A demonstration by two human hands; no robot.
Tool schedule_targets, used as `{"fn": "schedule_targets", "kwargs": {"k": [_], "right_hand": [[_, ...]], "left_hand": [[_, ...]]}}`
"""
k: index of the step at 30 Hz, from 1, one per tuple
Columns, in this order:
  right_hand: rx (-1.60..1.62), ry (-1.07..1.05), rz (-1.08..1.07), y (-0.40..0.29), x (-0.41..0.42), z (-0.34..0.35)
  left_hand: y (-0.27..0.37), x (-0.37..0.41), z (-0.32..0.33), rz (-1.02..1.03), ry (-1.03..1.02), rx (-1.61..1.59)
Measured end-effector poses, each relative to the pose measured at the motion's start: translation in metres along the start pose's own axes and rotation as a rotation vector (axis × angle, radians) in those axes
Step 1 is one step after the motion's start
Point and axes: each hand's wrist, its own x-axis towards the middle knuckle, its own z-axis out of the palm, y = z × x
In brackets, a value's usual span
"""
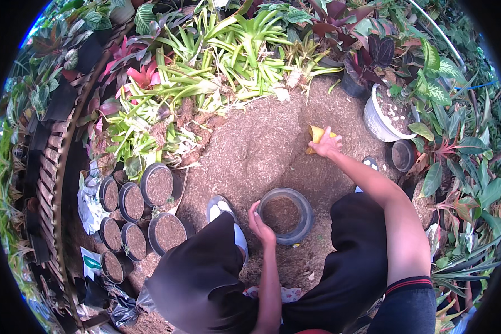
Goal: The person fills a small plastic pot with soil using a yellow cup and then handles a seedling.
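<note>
Between my knees stands a round black plastic pot [305, 217] with brown potting mix [280, 213] inside. The fingers of my left hand [261, 225] curve along the left side of its rim. Out to the front right, my right hand [326, 143] grips a yellow scoop-like piece [316, 133] over the loose potting mix [259, 137] on the ground. My fingers cover part of the yellow piece, so its full shape and contents are hidden.
Several black pots [158, 185] filled with mix stand at the left. Uprooted green bromeliads [234, 54] lie in a heap at the back. A white pot [378, 117] and a small black pot [402, 154] stand at the right, beside leafy plants [463, 144].
</note>
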Motion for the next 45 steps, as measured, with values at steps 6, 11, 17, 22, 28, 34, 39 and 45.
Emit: {"fn": "schedule_targets", "kwargs": {"k": [6,11,17,22,28,34,39,45], "right_hand": [[0.431,-0.29,0.022,0.071,0.022,-0.039],[0.59,-0.687,-0.068,0.079,-0.007,-0.063],[0.526,-0.824,-0.185,0.086,-0.053,-0.078],[0.323,-0.558,-0.809,0.067,-0.105,-0.065],[-0.243,-0.135,-1.645,0.05,-0.175,-0.08],[-0.514,-0.003,-1.962,0.06,-0.18,-0.069],[-0.281,0.004,-1.931,0.06,-0.167,-0.066],[0.025,0.159,-1.434,0.069,-0.13,-0.062]], "left_hand": [[-0.005,-0.004,0.012,0.007,-0.053,-0.049],[-0.008,-0.003,0.009,-0.019,-0.034,-0.089],[-0.004,-0.007,0.013,-0.007,-0.049,-0.037],[-0.001,-0.006,0.013,0.009,-0.052,0.011],[-0.015,-0.001,0.003,0.046,-0.054,0.029],[-0.004,-0.006,0.007,0.013,-0.086,-0.032],[-0.005,-0.004,0.007,0.053,-0.06,0.023],[-0.009,-0.003,0.007,0.027,-0.037,0.009]]}}
